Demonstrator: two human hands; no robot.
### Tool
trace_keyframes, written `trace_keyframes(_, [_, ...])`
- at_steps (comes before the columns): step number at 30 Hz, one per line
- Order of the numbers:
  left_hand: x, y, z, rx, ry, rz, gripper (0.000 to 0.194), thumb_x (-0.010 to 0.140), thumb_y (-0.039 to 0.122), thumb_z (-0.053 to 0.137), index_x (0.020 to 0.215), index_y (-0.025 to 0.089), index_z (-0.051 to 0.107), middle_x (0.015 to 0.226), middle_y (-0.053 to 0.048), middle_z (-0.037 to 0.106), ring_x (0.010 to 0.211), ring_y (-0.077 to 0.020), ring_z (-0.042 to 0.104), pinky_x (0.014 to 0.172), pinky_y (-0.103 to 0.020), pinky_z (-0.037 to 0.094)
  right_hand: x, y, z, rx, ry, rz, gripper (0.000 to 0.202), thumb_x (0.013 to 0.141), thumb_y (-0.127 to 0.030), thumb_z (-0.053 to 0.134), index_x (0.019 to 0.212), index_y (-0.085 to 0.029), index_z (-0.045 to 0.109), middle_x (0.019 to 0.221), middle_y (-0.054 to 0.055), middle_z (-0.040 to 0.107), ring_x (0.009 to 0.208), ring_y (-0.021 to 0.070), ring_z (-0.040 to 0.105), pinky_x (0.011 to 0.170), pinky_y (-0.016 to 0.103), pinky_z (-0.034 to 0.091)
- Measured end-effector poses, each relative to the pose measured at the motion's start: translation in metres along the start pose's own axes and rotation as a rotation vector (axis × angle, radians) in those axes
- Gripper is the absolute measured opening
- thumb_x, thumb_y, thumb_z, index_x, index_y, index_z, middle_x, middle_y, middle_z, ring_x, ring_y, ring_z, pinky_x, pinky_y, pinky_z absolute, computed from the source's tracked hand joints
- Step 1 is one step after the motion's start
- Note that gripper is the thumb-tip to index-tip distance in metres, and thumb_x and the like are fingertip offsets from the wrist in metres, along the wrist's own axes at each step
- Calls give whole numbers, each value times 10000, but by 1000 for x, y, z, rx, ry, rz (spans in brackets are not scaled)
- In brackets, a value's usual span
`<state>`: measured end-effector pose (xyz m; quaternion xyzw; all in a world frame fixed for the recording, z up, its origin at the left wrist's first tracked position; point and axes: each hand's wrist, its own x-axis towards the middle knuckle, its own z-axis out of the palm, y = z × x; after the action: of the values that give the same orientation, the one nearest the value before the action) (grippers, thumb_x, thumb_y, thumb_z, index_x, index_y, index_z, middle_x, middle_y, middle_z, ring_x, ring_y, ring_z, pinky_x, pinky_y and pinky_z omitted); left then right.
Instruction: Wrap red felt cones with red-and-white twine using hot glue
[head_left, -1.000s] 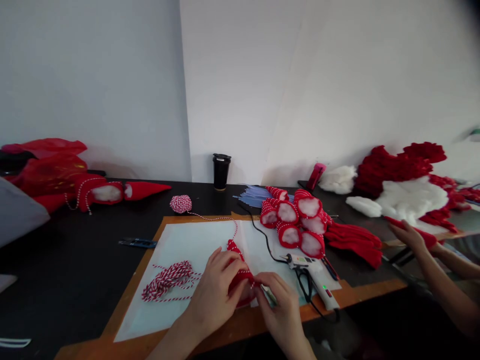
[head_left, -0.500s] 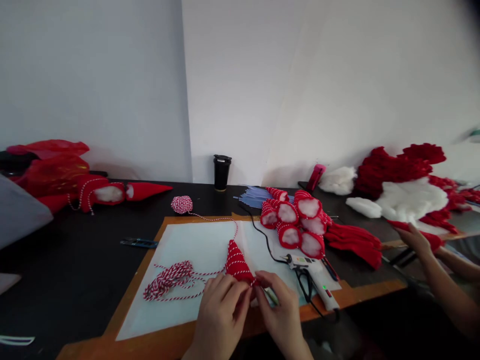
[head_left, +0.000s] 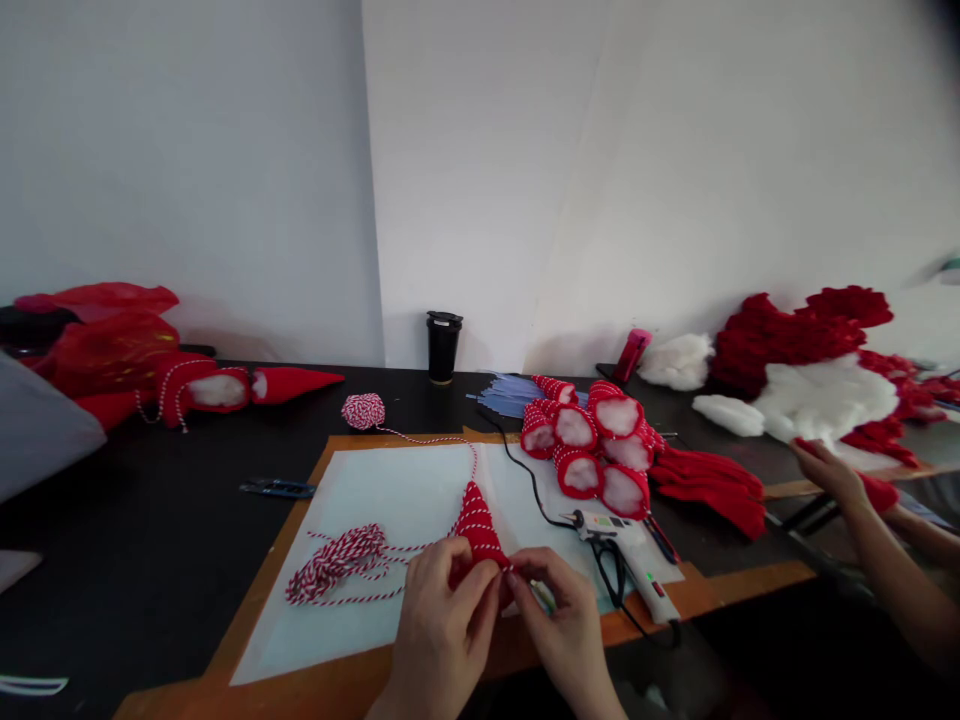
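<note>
A red cone [head_left: 478, 522] wound with red-and-white cord points away from me, its wide end between my hands. My left hand [head_left: 448, 620] grips the cone's left side and lower edge. At the lower right edge, my right hand [head_left: 559, 615] pinches the cord against the cone, fingertips close to my left hand's. The cord runs from the cone's tip to a small ball [head_left: 364, 410] at the back. A looped cord bundle [head_left: 337, 565] lies left of the cone on the white sheet [head_left: 300, 645]. The cone's opening is hidden by my fingers.
Stuffed red cones [head_left: 577, 470] are piled at right, beside a glue gun [head_left: 626, 555] with a black cable. Blue snips [head_left: 277, 488] lie left, a black tumbler [head_left: 444, 347] stands behind. Far right, another person's hands [head_left: 832, 475] hold red fabric near white stuffing [head_left: 825, 395].
The cone has turned slightly, its tip shifting a little to the right. My left hand has shifted slightly over it. The other person's hands have moved a little.
</note>
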<state>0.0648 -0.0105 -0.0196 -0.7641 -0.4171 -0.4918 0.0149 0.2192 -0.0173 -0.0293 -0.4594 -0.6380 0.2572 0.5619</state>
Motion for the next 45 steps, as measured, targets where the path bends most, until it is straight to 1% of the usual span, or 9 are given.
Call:
trace_keyframes(4, [2,-2,2,5,10,-15,176,899,64,541,968,191,642,1067,-97,524,917,-231,545,774,-396,503,0,-1,0,56,3,54,86,881,-177,614,895,-194,697,801,38,721,720,170,692,673,253,573])
trace_keyframes(12, [0,-5,5,53,-3,17,199,886,42,531,958,199,630,1099,-101,534,953,-256,561,772,-428,522,-1,2,1,163,-4,123,56,872,-198,651,881,-199,706,801,32,721,721,165,687,677,250,570])
trace_keyframes(15, [-2,-6,5,78,-4,42,218,885,33,525,974,199,635,1124,-109,531,968,-265,559,774,-444,526,-1,3,3,217,12,143,85,870,-237,678,936,-199,717,815,40,737,709,167,693,653,250,582])
trace_keyframes(18, [-5,-6,6,98,-26,73,270,866,10,513,1023,188,641,1145,-123,526,972,-271,550,780,-466,527,0,3,5,250,18,158,148,877,-272,688,998,-197,727,877,61,755,753,180,710,668,257,592])
trace_keyframes(22, [-6,-3,7,68,-58,69,287,833,11,523,1049,162,636,1156,-143,516,977,-284,530,799,-506,517,-1,3,5,268,-14,159,115,892,-271,671,956,-194,726,829,48,719,727,171,685,657,259,582])
trace_keyframes(28, [-4,-1,8,54,-18,40,196,875,34,538,950,181,644,1134,-122,518,979,-272,533,806,-493,511,-1,4,2,231,6,91,85,896,-242,660,948,-210,720,994,63,602,865,182,654,716,265,562])
trace_keyframes(32, [-3,-2,8,44,-2,36,206,886,37,529,952,186,655,1151,-116,521,991,-266,539,821,-483,505,-1,2,2,237,-55,104,96,923,-258,631,974,-217,700,974,61,629,894,193,651,771,291,552])
trace_keyframes(37, [-2,-3,6,32,-5,33,205,888,49,552,954,195,680,1157,-114,530,994,-271,548,821,-479,500,0,0,3,248,-69,125,113,929,-278,629,998,-215,692,965,57,646,887,193,653,770,291,542])
trace_keyframes(45, [-3,-4,8,28,174,14,163,869,67,632,934,209,679,1081,-82,566,961,-240,585,824,-418,512,1,1,5,254,-56,108,111,925,-295,637,966,-211,697,942,52,649,864,188,652,741,276,535])
